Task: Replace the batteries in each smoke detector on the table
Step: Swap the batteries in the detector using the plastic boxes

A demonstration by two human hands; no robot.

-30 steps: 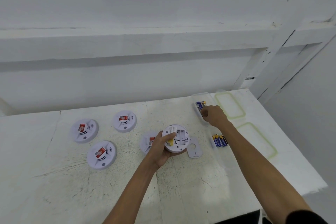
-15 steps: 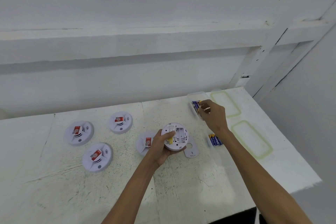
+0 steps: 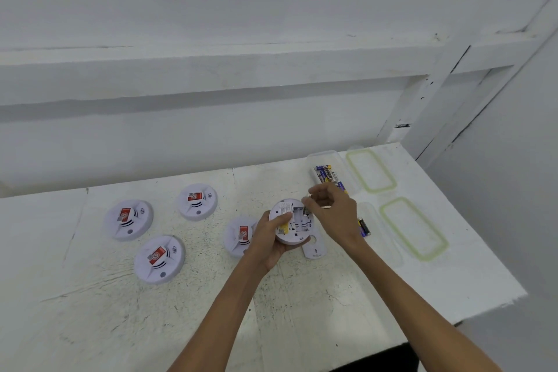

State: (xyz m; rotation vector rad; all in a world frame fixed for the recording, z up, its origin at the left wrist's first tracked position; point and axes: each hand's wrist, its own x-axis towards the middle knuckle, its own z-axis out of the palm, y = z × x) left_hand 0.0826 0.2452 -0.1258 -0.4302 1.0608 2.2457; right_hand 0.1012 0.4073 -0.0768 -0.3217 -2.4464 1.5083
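Left hand (image 3: 273, 238) grips the round white plastic smoke detector (image 3: 292, 222) lifted just above the worktop (image 3: 302, 305), back side up, battery bay exposed. Right hand (image 3: 330, 214) is pinched shut on a small cylindrical battery (image 3: 306, 209) at the bay's edge; blurred, so the polarity marks can't be read.

Doing it well, as I judge: keep the detector braced flat in the palm, match the battery's flat end to the spring contact, seat that end first, then press the other down until it sits level. Don't force it at an angle.

Flat white plastic cover plate (image 3: 314, 249), rounded with a keyhole slot, lies on the worktop just beside the held unit. Four more domed white detectors with red labels (image 3: 159, 260) sit face up to the left, untouched. Clear rectangular plastic tub of blue-and-yellow batteries (image 3: 327, 174) stands beyond the right hand; two clear lids with pale green seals (image 3: 370, 170) lie right of it. Worktop is rough, scuffed white paint.
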